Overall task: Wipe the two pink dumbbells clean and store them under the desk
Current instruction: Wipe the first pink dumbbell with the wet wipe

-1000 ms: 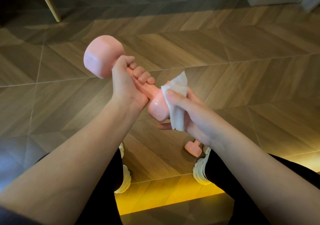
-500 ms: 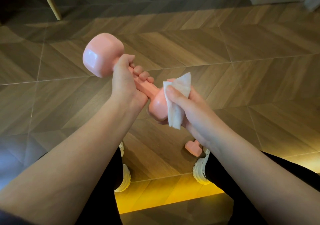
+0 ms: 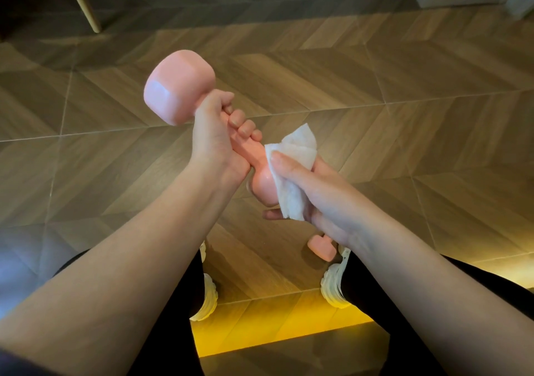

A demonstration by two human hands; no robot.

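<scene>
Underfoot, the wooden floor [image 3: 404, 86] with its herringbone planks fills most of what I see, and a glowing yellow strip runs across it near my feet. My legs, in black, come in from the bottom edge, with my bare forearms reaching out above them.

One pink dumbbell [image 3: 177, 98] is up in the air in front of me, tilted so that its big blocky end points away to the left and its other end sits closer to me. My left hand [image 3: 215, 141] is wrapped tight round the handle, fingers curled over the top. My right hand [image 3: 320, 196] grips a white paper towel [image 3: 294, 156] round the near end of the dumbbell, thumb pressing it on and a fingertip showing underneath. Both hands are close together on the same weight.

My white shoes [image 3: 209, 297] rest on the floor. The second dumbbell [image 3: 320, 247] lies on the floor just beside my right shoe, mostly hidden by my wrist.
</scene>
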